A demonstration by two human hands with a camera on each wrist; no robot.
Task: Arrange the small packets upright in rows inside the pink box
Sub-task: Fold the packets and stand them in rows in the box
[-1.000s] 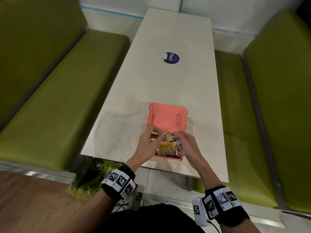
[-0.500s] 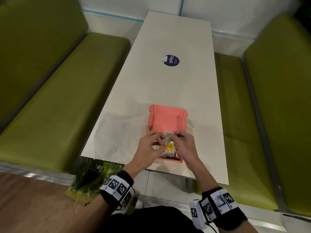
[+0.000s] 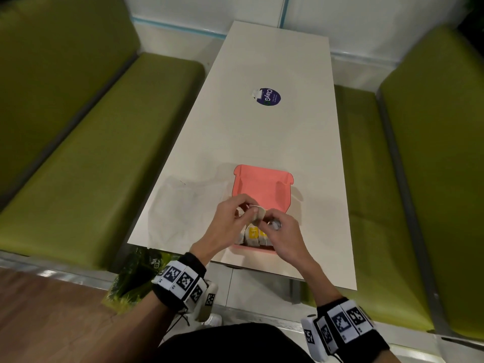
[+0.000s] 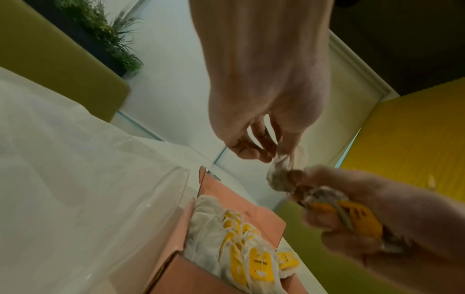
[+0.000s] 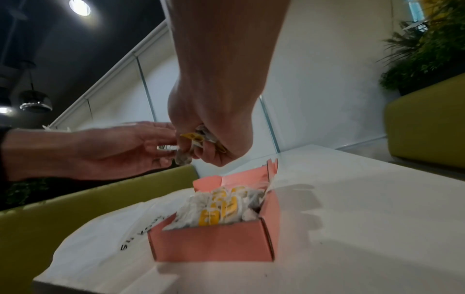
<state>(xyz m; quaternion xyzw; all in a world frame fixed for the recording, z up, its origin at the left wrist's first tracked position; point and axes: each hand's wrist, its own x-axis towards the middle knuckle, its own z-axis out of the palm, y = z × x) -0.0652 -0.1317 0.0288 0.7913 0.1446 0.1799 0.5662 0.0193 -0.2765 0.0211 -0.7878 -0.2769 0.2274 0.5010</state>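
Note:
The pink box (image 3: 255, 249) stands open near the table's front edge, its lid (image 3: 262, 184) raised at the far side. Several white packets with yellow tags (image 3: 252, 235) stand in it, seen closer in the wrist views (image 4: 241, 248) (image 5: 219, 208). Both hands hover just above the box and meet there. My left hand (image 3: 245, 209) pinches a white packet (image 4: 289, 165) by thumb and fingertips. My right hand (image 3: 272, 224) grips a small bunch of packets with a yellow tag (image 4: 357, 218) and touches the same white packet.
A crumpled clear plastic bag (image 3: 188, 205) lies left of the box. A round blue sticker (image 3: 268, 96) sits mid-table. Green benches (image 3: 91, 153) (image 3: 432, 153) flank the table (image 3: 262, 132). A green bag (image 3: 136, 273) lies on the floor under the table's near left corner.
Both hands rose out of the box and drew together above its far half, bringing packets up with them. More of the standing packets now shows below the hands.

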